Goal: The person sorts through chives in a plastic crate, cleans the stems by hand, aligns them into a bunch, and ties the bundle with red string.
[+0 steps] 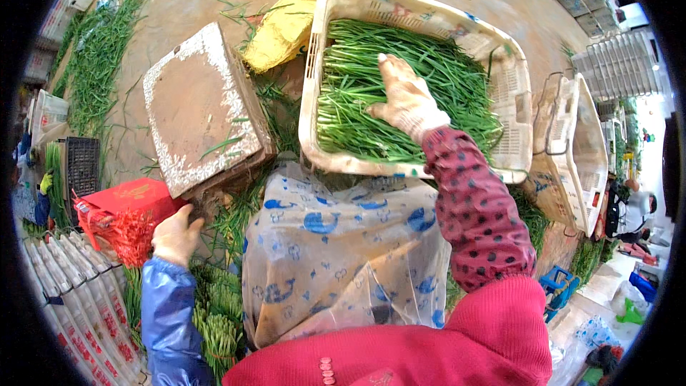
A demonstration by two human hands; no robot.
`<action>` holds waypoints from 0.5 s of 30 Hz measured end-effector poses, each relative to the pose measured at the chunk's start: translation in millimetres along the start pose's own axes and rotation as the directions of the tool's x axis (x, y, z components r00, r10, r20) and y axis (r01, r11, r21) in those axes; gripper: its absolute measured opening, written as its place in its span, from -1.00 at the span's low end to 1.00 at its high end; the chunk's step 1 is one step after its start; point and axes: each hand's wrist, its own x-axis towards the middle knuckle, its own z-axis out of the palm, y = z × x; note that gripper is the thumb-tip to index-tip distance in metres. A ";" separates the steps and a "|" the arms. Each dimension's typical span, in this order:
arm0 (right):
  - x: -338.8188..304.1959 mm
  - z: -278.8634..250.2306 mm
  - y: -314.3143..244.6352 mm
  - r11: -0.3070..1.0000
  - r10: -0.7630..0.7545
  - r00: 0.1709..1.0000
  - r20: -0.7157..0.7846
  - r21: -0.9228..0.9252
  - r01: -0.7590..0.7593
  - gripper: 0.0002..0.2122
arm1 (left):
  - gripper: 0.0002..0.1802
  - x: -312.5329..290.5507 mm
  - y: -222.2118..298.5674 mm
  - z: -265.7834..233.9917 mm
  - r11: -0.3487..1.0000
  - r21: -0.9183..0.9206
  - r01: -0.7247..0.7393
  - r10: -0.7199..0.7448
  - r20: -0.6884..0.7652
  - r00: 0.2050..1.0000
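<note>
Past red knitwear (400, 354), apparently levelling green stalks (457, 78) in a white crate (371, 167) under spread right hand (411, 96) (with left hand (174, 238) well apart, fingers parted beside red bag (132, 204)), perhaps needing a gentle press next.

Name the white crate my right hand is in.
The central crate, holding green chives beneath your right hand; the neighboring crate on its right has no hand inside.

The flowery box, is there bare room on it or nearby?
Most of the flowery box, inside its white border, bar some stray blades, and floor between the greens heap and yellow bag. Crowded: the basket, with stalks under the right hand, and around the red box and left hand.
</note>
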 end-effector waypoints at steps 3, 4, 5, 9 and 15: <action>61.7 34.8 -2.2 0.995 0.031 0.989 0.145 -0.098 -0.016 -0.08 | -0.56 45.2 69.6 -0.2 0.981 -0.044 -0.191 0.189 -0.041 0.981; 76.4 44.8 2.5 0.989 0.019 0.990 0.139 -0.145 0.002 -0.05 | -0.57 58.6 86.2 3.7 0.959 -0.044 -0.281 0.277 -0.081 0.957; 93.0 60.1 4.1 0.979 0.006 0.988 0.156 -0.201 0.026 -0.04 | -0.57 68.4 98.4 4.7 0.944 -0.061 -0.325 0.319 -0.094 0.943; 137.1 110.1 -0.1 0.937 -0.051 0.961 0.270 -0.321 0.139 -0.01 | -0.59 99.1 120.0 15.7 0.929 -0.086 -0.360 0.356 -0.059 0.933; 169.0 137.0 31.7 0.909 0.126 0.937 0.325 -0.417 0.022 -0.03 | -0.58 121.7 110.0 47.9 0.956 -0.060 -0.286 0.291 0.097 0.952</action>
